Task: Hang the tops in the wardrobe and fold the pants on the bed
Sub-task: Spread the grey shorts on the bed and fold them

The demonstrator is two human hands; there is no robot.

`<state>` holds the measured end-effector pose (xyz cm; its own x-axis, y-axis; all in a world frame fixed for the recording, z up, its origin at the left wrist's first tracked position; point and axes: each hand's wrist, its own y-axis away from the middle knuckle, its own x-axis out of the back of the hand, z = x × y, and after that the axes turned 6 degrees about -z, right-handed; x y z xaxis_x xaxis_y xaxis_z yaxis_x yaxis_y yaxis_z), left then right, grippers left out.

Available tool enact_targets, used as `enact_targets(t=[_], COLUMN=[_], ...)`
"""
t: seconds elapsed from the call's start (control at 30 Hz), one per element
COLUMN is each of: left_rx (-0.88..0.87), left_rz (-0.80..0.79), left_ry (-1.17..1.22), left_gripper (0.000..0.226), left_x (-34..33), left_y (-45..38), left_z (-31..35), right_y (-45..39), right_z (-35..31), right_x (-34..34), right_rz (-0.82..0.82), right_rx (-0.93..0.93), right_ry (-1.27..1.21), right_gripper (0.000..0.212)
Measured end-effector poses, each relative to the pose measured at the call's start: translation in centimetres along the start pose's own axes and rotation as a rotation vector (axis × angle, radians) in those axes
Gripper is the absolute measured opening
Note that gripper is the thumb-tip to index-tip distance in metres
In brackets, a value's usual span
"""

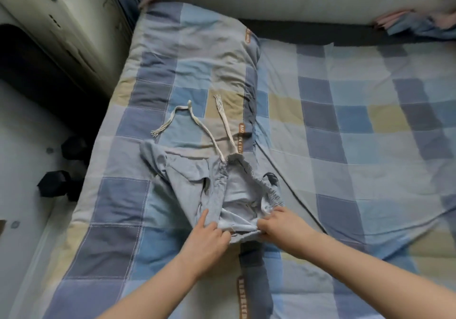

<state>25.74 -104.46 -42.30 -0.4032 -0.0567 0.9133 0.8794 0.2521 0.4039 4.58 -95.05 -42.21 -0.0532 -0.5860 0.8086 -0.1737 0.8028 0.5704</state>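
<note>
I saw pale blue pants [222, 190] bunched on the checked bed [345, 126] | left hand [207, 234] grip pinched the near hem | right hand [283, 229] grip curled on same edge | drawstring [197, 123] lay loose beyond

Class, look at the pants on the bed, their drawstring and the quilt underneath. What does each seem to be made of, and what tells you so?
Pants: thin woven cloth, likely cotton, matte grey-blue; it creases softly and gathers at the waistband.
Drawstring: flat woven cord, off-white, probably cotton, with frayed ends.
Quilt: padded cotton-like fabric, matte, in stitched blue, grey and tan squares.
</note>
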Motion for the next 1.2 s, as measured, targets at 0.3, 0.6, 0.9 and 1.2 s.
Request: enact_targets(t=[0.3,0.6,0.9,1.2], left_rx=[0.052,-0.113,-0.506,-0.627], left_rz=[0.201,0.326,0.054,-0.565], left_ry=[0.094,0.513,0.998,1.377], left_gripper=[0.032,0.038,0.033,0.043], left_x=[18.1,33.0,43.5,46.2], left_y=[11.4,16.2,18.8,15.7], left_z=[1.1,1.2,7.1,16.5], right_y=[15.7,27.3,37.9,50.5], right_z=[-8.8,-15.3,-17.8,-15.1], right_x=[11.9,22.6,26.3,23.3], right_rz=[0.099,0.624,1.128,1.042], right_rx=[0.000,-0.169,-0.236,-0.094], right_ry=[-0.152,-0.865,-1.090,-0.808], right_gripper=[0.026,0.036,0.038,0.009])
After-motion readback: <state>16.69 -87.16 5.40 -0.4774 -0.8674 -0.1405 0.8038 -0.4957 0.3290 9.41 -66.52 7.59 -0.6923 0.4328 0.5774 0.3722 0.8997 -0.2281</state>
